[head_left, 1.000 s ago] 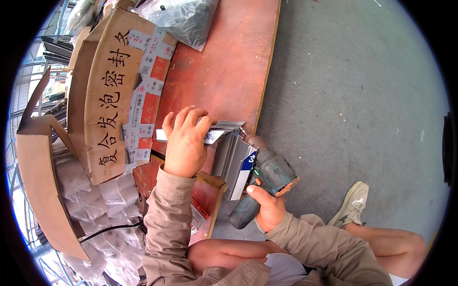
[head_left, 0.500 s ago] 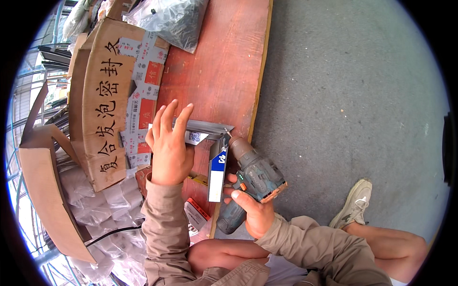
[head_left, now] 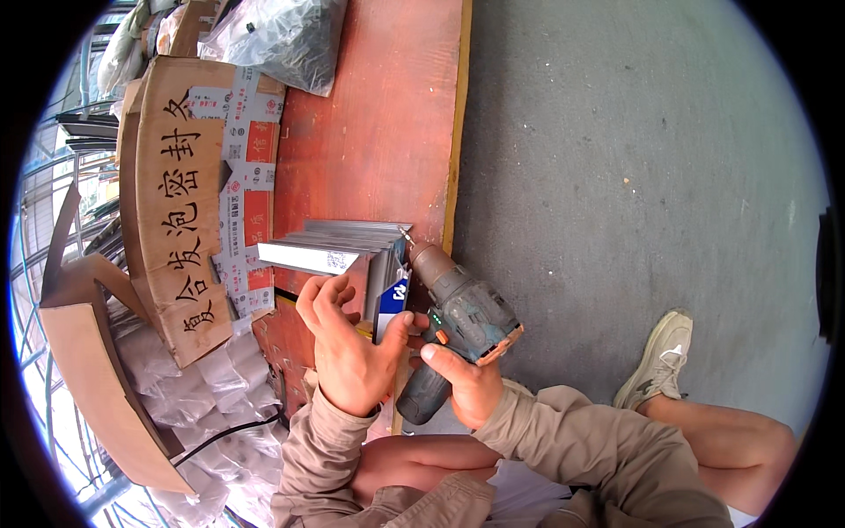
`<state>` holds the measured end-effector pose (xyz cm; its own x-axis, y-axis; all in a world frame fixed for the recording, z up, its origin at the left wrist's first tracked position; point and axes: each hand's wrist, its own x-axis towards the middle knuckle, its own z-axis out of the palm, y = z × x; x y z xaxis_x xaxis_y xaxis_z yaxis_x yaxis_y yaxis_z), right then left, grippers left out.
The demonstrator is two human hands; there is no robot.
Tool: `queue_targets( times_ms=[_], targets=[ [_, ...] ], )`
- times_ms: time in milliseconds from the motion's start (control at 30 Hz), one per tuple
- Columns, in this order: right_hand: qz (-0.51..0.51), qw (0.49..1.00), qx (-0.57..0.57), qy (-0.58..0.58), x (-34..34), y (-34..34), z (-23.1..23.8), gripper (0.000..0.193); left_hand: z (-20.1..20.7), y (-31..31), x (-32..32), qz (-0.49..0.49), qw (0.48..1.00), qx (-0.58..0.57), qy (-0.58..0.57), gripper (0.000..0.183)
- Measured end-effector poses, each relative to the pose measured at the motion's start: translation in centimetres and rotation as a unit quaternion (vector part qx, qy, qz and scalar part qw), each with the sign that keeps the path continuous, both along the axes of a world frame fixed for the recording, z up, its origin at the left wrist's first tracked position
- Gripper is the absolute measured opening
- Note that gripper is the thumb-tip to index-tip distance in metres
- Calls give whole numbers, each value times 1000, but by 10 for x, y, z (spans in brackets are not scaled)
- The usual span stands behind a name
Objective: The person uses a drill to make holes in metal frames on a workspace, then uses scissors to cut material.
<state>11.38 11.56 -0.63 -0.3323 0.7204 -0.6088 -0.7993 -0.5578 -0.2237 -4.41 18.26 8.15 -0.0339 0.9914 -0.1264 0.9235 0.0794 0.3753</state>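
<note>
At 5 o'clock the right hand (head_left: 471, 387) is wrapped around a cordless drill (head_left: 475, 312), its bit at the frame's corner. At 7 o'clock the left hand (head_left: 355, 356) has its fingers spread, thumb by the near leg of the L-shaped aluminium frame (head_left: 352, 234); whether it grips cannot be told. The frame lies just left of centre on the red table (head_left: 370, 132). An open cardboard carton (head_left: 172, 233) at 9 o'clock holds film-wrapped white bundles (head_left: 236, 370); at 11, a clear plastic bag (head_left: 282, 40) holds dark pieces.
</note>
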Motion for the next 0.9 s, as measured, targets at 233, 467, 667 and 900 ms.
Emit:
queue_targets(
  times_ms=[233, 467, 667, 900],
  targets=[
    [44, 999, -26, 9, 26, -7, -29, 70, -23, 10, -4, -50, 996, 11, 72, 56],
    [69, 998, 2, 6, 42, -8, -31, 68, -10, 28, -13, 22, 997, -13, 78, 45],
    [76, 997, 5, -7, 46, -5, -33, 66, -10, 39, -20, 54, 993, -60, 89, 46],
    [87, 996, -16, -6, 46, 3, -44, 66, -10, 39, -23, 75, 993, -64, 61, 50]
  ],
)
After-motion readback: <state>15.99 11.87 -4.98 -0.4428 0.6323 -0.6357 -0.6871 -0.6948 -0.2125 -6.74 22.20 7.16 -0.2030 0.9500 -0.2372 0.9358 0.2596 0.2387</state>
